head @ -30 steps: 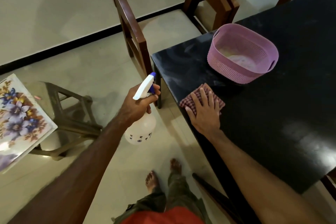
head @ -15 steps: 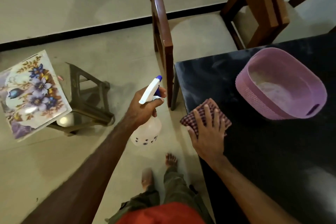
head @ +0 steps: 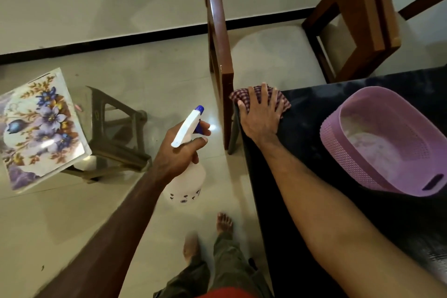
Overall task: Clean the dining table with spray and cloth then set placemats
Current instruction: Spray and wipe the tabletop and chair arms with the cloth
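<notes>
My left hand (head: pixel 181 150) grips the neck of a white spray bottle (head: pixel 186 176) with a blue nozzle, held over the floor to the left of the black dining table (head: pixel 314 213). My right hand (head: pixel 261 113) lies flat, fingers spread, pressing a red checked cloth (head: pixel 244 95) onto the table's far left corner. Most of the cloth is hidden under the hand. A flowered placemat (head: pixel 38 126) lies on a grey plastic stool (head: pixel 118 143) at the left.
A pink plastic basket (head: pixel 377 184) stands on the table right of my right hand. A wooden chair (head: pixel 220 55) with a pale seat stands against the table's far end, another chair (head: pixel 358 19) beside it. My bare feet stand on the tiled floor.
My right hand has slid the cloth along the table edge to the far corner. The left hand keeps hold of the spray bottle, and the view has swung to the left.
</notes>
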